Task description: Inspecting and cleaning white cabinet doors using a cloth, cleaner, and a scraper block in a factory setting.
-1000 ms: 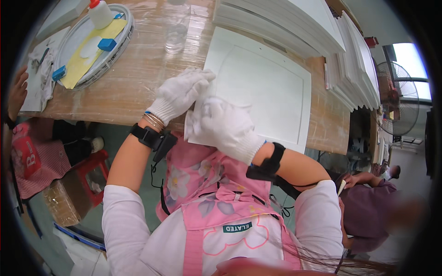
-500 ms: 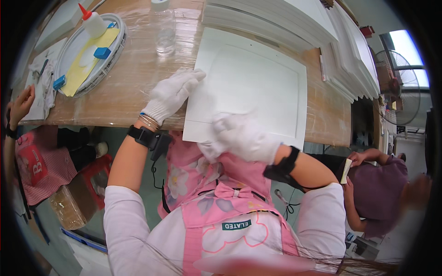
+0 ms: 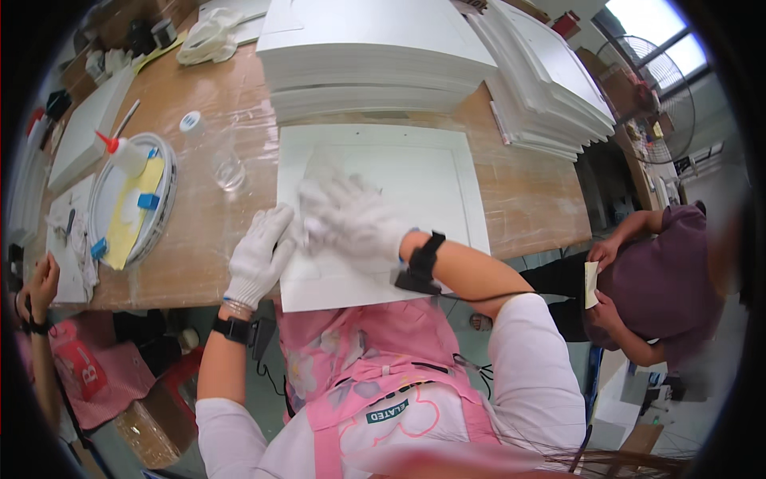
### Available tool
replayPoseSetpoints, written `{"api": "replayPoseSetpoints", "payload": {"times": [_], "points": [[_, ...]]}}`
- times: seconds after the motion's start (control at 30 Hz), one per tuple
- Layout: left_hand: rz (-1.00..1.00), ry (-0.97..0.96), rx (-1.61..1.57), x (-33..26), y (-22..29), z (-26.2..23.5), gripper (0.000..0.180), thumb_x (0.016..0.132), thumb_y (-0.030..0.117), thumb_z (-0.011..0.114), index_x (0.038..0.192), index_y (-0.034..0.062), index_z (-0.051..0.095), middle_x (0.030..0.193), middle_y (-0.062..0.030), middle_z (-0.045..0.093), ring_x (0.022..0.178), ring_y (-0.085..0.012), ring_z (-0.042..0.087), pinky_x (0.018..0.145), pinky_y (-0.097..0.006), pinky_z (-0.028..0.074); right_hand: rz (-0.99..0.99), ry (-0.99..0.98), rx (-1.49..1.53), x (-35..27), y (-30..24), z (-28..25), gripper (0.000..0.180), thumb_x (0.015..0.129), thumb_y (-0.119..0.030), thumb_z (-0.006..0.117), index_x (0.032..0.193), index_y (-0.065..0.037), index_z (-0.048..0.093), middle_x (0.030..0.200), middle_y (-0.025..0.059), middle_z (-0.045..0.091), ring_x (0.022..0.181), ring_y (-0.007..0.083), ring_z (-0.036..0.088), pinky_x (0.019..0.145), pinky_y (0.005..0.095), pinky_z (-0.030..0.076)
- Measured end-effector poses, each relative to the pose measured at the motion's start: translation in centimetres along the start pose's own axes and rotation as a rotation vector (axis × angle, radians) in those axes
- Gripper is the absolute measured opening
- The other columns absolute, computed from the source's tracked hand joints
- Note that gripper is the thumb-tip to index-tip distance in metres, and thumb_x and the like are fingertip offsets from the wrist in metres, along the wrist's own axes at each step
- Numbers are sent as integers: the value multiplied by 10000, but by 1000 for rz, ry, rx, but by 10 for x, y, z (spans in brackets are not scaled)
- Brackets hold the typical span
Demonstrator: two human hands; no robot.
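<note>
A white panel (image 3: 431, 184) with a recessed frame line lies on the table in front of me, its near edge at my apron. My left hand (image 3: 259, 251), in a white knitted glove, rests at the panel's left edge, fingers stretched out and thumb apart. My right hand (image 3: 355, 215), also gloved, is over the panel's left half and smeared by motion. Under its fingers shows a blurred, pale, thin piece that looks like a white cloth (image 3: 316, 166), pressed against the surface. The palm hides most of it.
Tall stacks of white panels (image 3: 359, 80) stand behind the work. To the left are a clear bottle (image 3: 229, 169) and a round white lid (image 3: 169, 211) bearing a glue bottle (image 3: 128, 157), yellow sheet and blue blocks. Co-workers (image 3: 646, 271) are at both sides.
My right hand has swept from the panel's near edge to its left part, further from me. The view has shifted, showing more of the far table. My left hand stays at the left edge.
</note>
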State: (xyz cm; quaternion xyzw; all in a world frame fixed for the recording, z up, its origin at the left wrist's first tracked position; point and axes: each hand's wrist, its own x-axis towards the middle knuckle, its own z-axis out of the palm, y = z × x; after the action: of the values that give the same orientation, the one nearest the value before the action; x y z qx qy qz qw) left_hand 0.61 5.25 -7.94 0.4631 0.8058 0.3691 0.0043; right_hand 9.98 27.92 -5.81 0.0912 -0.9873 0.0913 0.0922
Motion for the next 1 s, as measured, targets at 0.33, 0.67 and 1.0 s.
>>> {"api": "replayPoseSetpoints", "payload": {"times": [0.33, 0.67, 1.0], "points": [[77, -64, 157, 8, 2, -2, 402, 890, 128, 609, 1283, 42, 604, 1326, -212, 586, 1279, -381, 518, 1145, -468, 345, 625, 98, 69, -40, 110, -64, 301, 949, -279, 552, 1178, -96, 622, 1209, 166, 599, 1039, 345, 590, 868, 442, 486], [46, -99, 150, 11, 10, 5, 383, 875, 90, 587, 1253, 47, 635, 1321, -217, 589, 1277, -389, 522, 1147, -475, 342, 389, -5, 368, 57, 68, -1, 321, 932, -280, 544, 1210, -130, 603, 1225, 149, 616, 1126, 362, 565, 961, 420, 459], [31, -63, 147, 14, 14, 1, 362, 885, 76, 561, 1235, 42, 644, 1312, -226, 597, 1276, -393, 528, 1150, -476, 334, 994, -31, 106, -67, 192, -94, 241, 960, -274, 510, 1055, -114, 664, 1074, 137, 625, 1004, 365, 605, 832, 456, 484]]}}
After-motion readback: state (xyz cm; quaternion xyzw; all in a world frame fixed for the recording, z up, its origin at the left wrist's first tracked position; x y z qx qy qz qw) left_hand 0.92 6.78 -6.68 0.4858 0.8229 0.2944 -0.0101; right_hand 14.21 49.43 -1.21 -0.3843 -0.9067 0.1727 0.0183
